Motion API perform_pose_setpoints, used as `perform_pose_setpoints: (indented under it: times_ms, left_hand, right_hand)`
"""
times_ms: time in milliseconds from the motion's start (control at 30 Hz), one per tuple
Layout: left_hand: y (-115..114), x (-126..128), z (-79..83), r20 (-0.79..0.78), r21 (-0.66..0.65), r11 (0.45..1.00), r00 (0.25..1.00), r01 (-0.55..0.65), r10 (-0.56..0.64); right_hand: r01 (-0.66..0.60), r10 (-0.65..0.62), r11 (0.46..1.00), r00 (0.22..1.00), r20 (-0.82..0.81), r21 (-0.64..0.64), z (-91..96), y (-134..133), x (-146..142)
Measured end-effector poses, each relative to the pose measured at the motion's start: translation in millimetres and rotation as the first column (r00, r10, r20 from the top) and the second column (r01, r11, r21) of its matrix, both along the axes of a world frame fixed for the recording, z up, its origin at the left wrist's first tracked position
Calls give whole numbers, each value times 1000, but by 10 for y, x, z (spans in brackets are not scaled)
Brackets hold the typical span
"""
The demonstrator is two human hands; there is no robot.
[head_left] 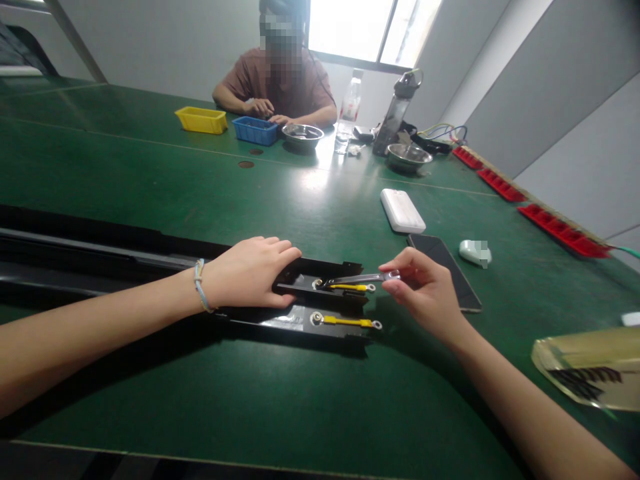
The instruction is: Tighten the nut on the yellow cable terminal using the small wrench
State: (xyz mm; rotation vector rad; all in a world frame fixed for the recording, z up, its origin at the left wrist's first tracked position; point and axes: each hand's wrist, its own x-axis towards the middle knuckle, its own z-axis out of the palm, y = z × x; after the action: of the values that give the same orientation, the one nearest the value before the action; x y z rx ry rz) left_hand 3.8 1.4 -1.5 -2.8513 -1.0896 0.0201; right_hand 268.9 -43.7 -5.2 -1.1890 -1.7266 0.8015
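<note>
A long black rail [125, 257] lies across the green table [280, 393] from the left edge to the middle. My left hand [250, 273] rests flat on its right end, fingers together and pressing it down. My right hand [425, 287] pinches the handle of a thin metal wrench [360, 279], whose far end sits on a fastener at the rail's end. Two short yellow wires with ring terminals lie on the rail end, one under the wrench [350, 288] and one nearer me [345, 321].
A black phone [450, 270], a white power bank [403, 210] and a white mouse [474, 252] lie right of my hand. A clear bag of black cable ties [590, 367] sits far right. Across the table a person sits behind yellow [201, 120] and blue [255, 130] bins and steel bowls [303, 135].
</note>
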Motion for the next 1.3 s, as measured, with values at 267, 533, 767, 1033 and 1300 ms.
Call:
perform_pose_setpoints:
  times_ms: [267, 533, 767, 1033, 1300]
  left_hand:
    - [2, -8, -1, -6, -3, 1000, 1000, -7, 7]
    - [4, -7, -4, -5, 8, 1000, 1000, 1, -1]
    - [4, -4, -4, -2, -4, 1000, 1000, 8, -8]
    - [4, -9, -13, -5, 9, 1000, 1000, 2, -2]
    - [1, -4, -3, -7, 9, 1000, 1000, 0, 0]
  right_hand:
    - [1, -1, 1000, 1000, -2, -5, -11, 34, 20]
    - [-14, 14, 1000, 999, -32, 4, -89, 81, 78]
    - [-12, 12, 1000, 999, -30, -5, -121, 104, 104]
    - [-15, 15, 1000, 999, -45, 0, -83, 74, 65]
    - [-49, 49, 996, 999, 11, 70, -14, -39, -7]
